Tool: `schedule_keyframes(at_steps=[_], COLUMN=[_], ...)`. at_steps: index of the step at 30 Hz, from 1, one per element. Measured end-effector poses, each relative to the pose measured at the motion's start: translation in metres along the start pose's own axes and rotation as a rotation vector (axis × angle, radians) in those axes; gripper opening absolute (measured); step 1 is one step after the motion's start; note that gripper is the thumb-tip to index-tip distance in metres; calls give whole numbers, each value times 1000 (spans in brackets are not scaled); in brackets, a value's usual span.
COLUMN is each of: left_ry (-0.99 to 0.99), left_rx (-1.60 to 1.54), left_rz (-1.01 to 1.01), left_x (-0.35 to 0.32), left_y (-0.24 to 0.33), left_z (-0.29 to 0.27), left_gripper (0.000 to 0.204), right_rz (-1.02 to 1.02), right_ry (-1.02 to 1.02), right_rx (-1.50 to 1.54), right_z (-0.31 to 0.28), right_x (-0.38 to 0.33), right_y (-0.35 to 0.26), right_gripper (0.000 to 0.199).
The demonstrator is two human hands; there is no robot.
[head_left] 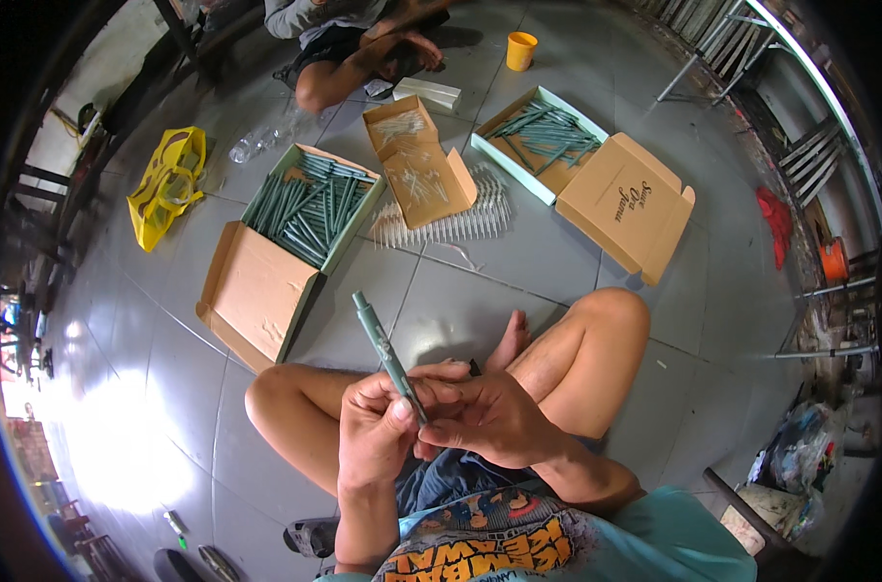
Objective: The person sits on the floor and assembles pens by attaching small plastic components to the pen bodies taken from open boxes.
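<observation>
A grey-green click pen (386, 351) points up and away to the left between my hands. My left hand (371, 427) is closed around its barrel, thumb lying along it. My right hand (499, 422) is closed too, its thumb and fingers pinching at the pen's lower end, where the tip is hidden. A small dark piece (475, 368) shows just above my right fingers; its kind cannot be made out. Ahead on the left, an open box (349, 233) is filled with green pen barrels (305, 209). Another open box (577, 199) at the right holds more green barrels (547, 133).
Between the boxes, a cardboard box (448, 199) of thin clear pieces rests over a row of clear tubes (494, 215). Beyond are a white box (427, 93), an orange cup (521, 51) and a seated person (349, 68). A yellow bag (164, 184) lies at left.
</observation>
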State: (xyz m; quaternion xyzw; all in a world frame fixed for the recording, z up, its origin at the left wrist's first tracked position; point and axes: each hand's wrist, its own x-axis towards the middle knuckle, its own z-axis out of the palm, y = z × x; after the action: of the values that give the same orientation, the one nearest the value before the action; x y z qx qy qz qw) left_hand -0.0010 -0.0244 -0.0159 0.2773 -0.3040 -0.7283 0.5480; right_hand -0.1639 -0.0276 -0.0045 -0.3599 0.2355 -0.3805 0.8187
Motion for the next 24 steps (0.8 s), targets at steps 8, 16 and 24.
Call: schedule_keyframes(at_steps=[8,16,24], left_ry=[97,74,12], left_rx=[-8,-11,57], left_rz=[26,-187,-206], left_x=[11,7,2], left_y=[-2,-8,-6], left_z=[-26,-16,-14], left_gripper=[26,27,27], right_rz=[-70,-212,-90], right_ry=[73,329,191], right_rx=[-780,-393,-357], right_z=[-46,-23,-18], right_x=[-3,25,40], right_y=[-10,-30,-38], right_gripper=[25,27,19])
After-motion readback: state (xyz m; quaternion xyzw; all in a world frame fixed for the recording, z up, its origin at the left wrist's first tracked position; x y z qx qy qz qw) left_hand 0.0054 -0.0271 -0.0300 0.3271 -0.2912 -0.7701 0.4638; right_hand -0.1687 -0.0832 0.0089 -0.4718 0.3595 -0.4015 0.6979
